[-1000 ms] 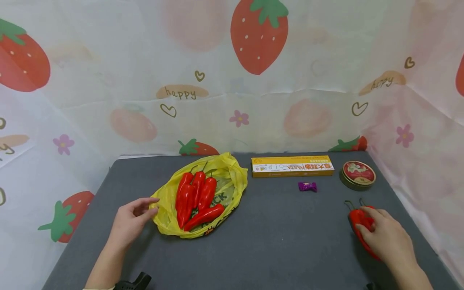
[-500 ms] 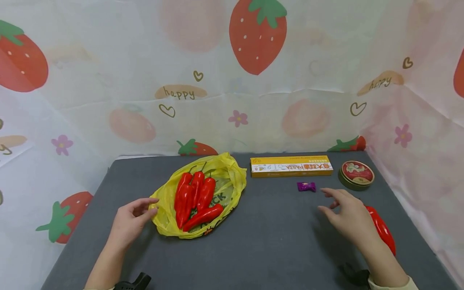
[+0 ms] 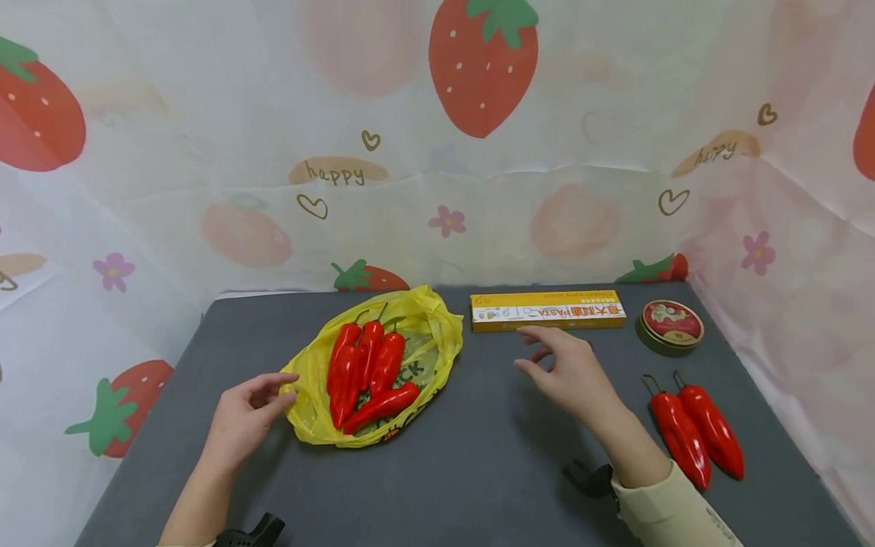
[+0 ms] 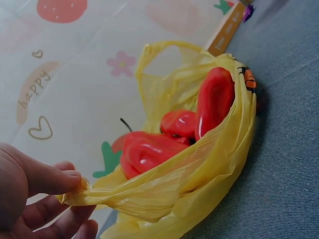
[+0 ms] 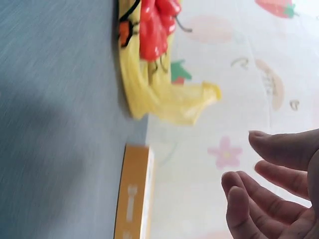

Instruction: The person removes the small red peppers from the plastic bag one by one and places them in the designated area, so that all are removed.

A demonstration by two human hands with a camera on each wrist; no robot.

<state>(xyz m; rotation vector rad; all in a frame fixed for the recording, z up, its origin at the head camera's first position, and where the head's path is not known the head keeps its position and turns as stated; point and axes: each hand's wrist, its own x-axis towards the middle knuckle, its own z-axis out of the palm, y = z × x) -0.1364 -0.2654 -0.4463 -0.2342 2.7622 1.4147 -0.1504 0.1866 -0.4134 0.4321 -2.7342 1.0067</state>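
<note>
Bag of thin, crinkled yellow plastic (image 3: 440,323) lies open-mouthed on the dark grey tabletop (image 3: 478,479), left of centre, rim flared, a bit see-through. Five glossy red chili peppers with thin dark stems (image 3: 347,387) in it, one lying crosswise near the front. Two more shiny red chili peppers with curled stems (image 3: 690,433) at far right, side by side, slanted, on the tabletop.

Left hand (image 3: 247,418): thumb and fingers pinching the bag's left edge, plastic pulled to a point. Right hand (image 3: 566,372): holding nothing, fingers loosely bent, clear gap to thumb, in front of the long yellow-and-white cardboard box (image 3: 547,311).

Writing: box reads "PASTA" beside orange Chinese characters, upside down. Bag has dark letters, "CK" readable. Round red-and-gold lidded tin (image 3: 671,325), fruit-like picture on lid, label too small. White strawberry-print cloth (image 3: 506,182) behind says "happy" twice.

Versus a second ago: right hand was on the two loose peppers; it's now well to the left, both peppers fully uncovered. Small purple wrapped sweet (image 4: 247,12), seen earlier from the head, shows only in the left wrist view. Left hand and bag about the same.
</note>
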